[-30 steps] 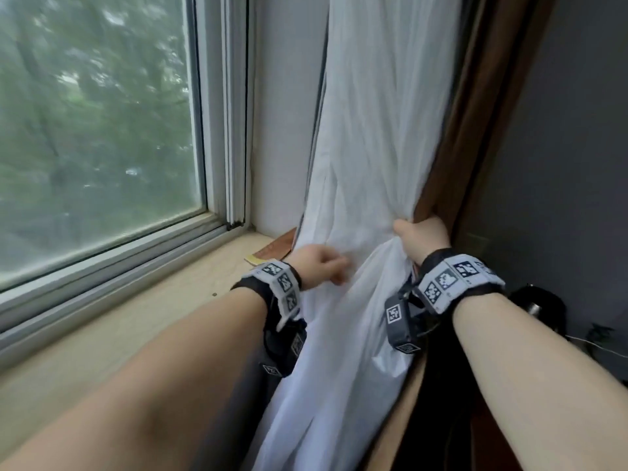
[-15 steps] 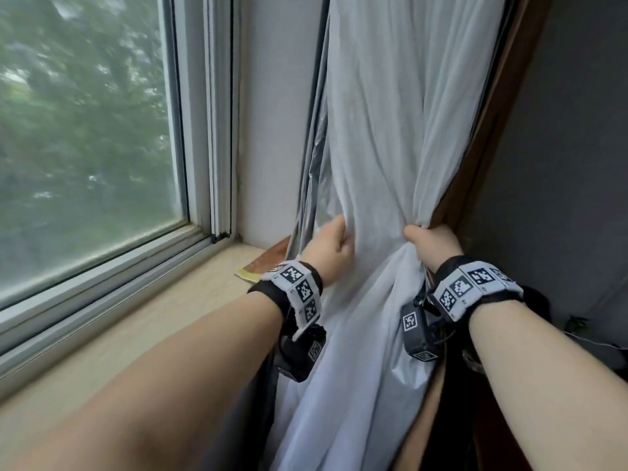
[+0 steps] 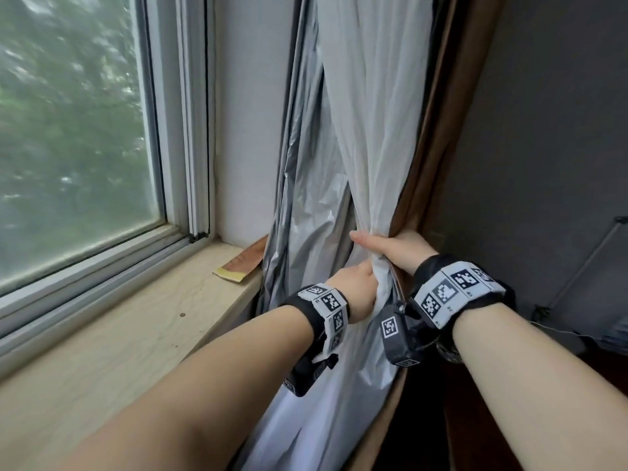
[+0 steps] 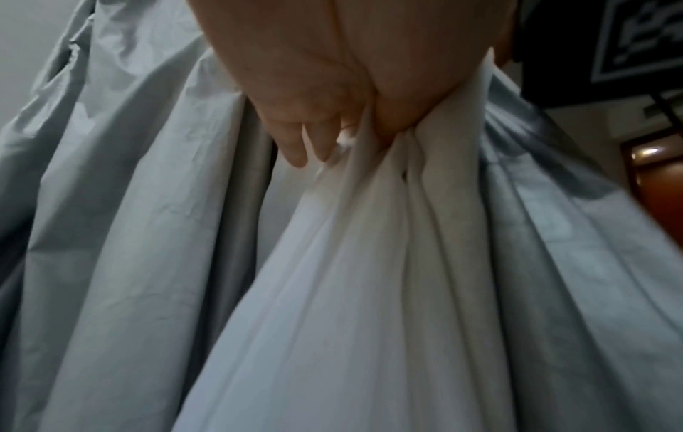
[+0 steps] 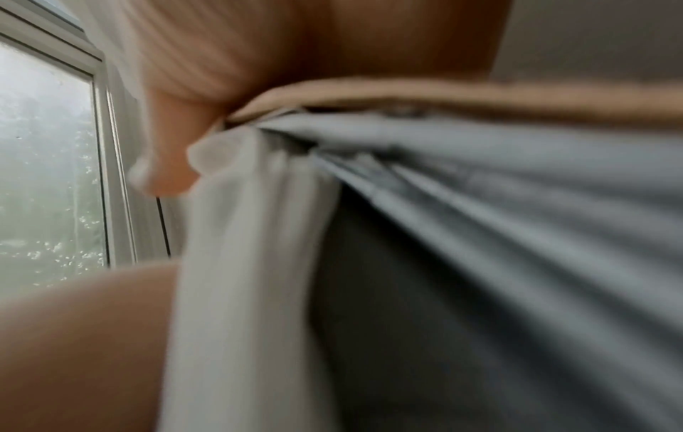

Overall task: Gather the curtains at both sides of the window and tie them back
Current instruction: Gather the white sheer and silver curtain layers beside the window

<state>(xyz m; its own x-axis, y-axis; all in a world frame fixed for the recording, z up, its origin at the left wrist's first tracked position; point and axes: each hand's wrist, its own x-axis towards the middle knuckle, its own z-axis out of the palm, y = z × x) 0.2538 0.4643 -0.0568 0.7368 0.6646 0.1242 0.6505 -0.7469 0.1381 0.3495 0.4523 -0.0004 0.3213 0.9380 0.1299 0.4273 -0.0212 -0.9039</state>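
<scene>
**Both hands clamped on the bunched curtain at the right of the window**

Gathered into a narrow neck at the right edge of the window (image 3: 78, 130): white curtain (image 3: 370, 124), with a silvery-grey lining (image 3: 306, 212) hanging loose on its window side and a brown outer curtain (image 3: 452, 107) along the wall side. Gripped at that neck by the right hand (image 3: 397, 248), thumb stretched across the front of the folds, fingers curled round behind them. Gripped just below by the left hand (image 3: 356, 287), fingers wrapped into the white cloth, touching the right hand's grip; seen from the left wrist, fingertips (image 4: 295, 155) dug into the pleats, fabric fanning out beneath. Blurred in the right wrist view, yet white, grey and tan layers seen pinched together under the hand (image 5: 177, 163). Lying on the pale windowsill (image 3: 136, 321), near the lining's edge: a brown strip with a yellow end (image 3: 241, 266).
</scene>
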